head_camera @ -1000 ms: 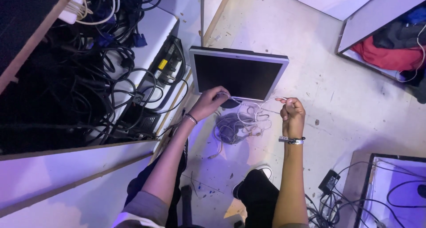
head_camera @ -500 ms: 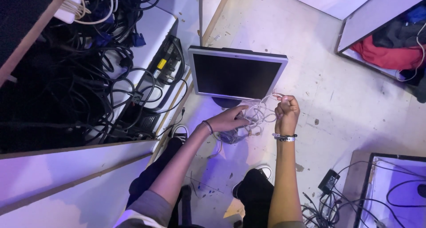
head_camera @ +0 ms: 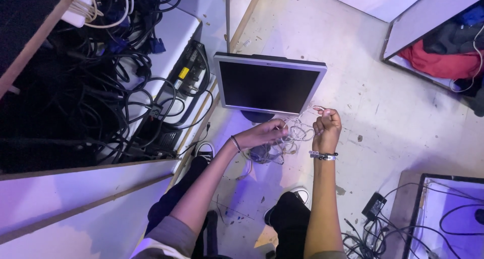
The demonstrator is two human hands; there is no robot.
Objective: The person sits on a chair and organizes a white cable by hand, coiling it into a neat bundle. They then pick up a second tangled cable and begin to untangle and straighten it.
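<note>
White tangled cable [head_camera: 295, 133] between left hand [head_camera: 264, 134], right hand [head_camera: 326, 129]

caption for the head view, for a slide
Both hands, left and right, hold a tangled pale cable before a flat monitor.

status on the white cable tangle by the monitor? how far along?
Done: little. The white cable bundle looks mostly looped and knotted. In hand: left hand grips the clump, right hand pulls one strand up, in front of the monitor. Left: the tangle hanging toward the floor.
</note>
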